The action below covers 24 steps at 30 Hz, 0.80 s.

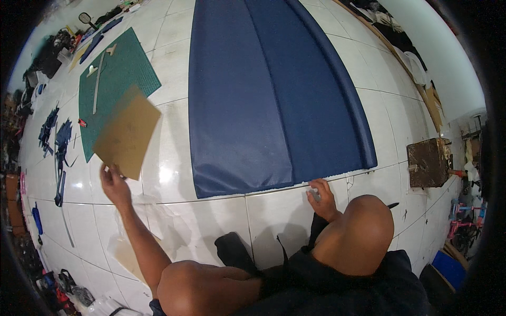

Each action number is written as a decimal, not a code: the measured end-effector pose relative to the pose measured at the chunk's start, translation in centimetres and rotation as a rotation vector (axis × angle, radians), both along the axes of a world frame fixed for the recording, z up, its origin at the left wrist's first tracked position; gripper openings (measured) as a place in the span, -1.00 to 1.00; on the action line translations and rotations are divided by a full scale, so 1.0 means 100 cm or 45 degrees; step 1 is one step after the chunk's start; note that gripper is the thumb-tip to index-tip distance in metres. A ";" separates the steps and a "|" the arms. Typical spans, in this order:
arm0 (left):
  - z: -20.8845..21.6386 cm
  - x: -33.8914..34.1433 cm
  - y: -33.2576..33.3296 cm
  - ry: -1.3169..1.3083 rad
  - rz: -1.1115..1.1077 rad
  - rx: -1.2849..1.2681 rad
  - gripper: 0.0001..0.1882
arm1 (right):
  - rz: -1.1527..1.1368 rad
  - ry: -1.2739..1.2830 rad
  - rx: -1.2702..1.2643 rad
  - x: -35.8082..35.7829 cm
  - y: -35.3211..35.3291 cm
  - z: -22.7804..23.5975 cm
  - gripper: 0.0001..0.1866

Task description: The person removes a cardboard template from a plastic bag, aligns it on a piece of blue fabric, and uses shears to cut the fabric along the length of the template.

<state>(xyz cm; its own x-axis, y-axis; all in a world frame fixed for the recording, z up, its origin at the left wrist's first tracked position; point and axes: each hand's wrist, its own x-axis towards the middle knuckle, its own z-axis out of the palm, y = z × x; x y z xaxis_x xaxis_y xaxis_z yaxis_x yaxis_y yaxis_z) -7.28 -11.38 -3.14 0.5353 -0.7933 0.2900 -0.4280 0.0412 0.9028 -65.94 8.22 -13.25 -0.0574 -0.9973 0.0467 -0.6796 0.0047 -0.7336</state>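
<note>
My left hand pinches the lower corner of a flat brown cardboard sheet. The sheet is tilted and partly covers a green cutting mat on the floor. A large dark blue sheet of leather-like material lies straight ahead, with a fold line down its length and a pale near edge. My right hand is at that near edge, right of the middle, fingers slightly curled and apart, holding nothing; whether its fingertips touch the edge I cannot tell.
On the mat lies a metal T-shaped ruler, with a small red tool by its edge. Blue scraps lie at left. A worn brown block stands at right. Translucent sheeting lies near my left forearm, on white floor tiles.
</note>
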 end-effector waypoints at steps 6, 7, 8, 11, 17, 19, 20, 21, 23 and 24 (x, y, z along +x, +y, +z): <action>0.044 -0.034 -0.021 0.338 -0.421 0.033 -0.74 | -0.253 -0.164 -0.098 -0.004 -0.050 0.014 -0.66; 0.027 -0.052 -0.021 0.352 -0.494 0.142 -0.75 | -0.273 -0.205 -0.110 -0.005 -0.055 0.015 -0.67; 0.011 -0.070 -0.020 0.279 -0.541 0.270 -0.73 | -0.250 -0.195 -0.122 -0.008 -0.062 0.014 -0.67; -0.050 -0.121 -0.018 0.443 -0.710 0.580 -0.69 | -0.127 -0.137 -0.080 -0.006 -0.074 0.013 -0.65; -0.121 -0.149 -0.017 0.102 -0.743 0.796 -0.72 | 0.430 0.388 -0.028 0.024 -0.100 0.019 -0.45; -0.121 -0.152 -0.021 0.046 -0.720 0.844 -0.68 | 0.604 0.639 -0.034 0.029 -0.099 0.006 -0.38; -0.122 -0.149 -0.020 -0.032 -0.678 0.829 -0.67 | 0.617 0.667 -0.003 0.033 -0.100 0.002 -0.37; -0.123 -0.149 -0.019 -0.109 -0.636 0.813 -0.66 | 0.631 0.695 0.028 0.036 -0.101 -0.002 -0.36; -0.123 -0.148 -0.014 -0.284 -0.546 0.733 -0.63 | 0.638 0.720 0.067 0.040 -0.102 -0.008 -0.36; -0.119 -0.151 -0.008 -0.380 -0.501 0.671 -0.62 | 0.630 0.719 0.078 0.039 -0.101 -0.008 -0.37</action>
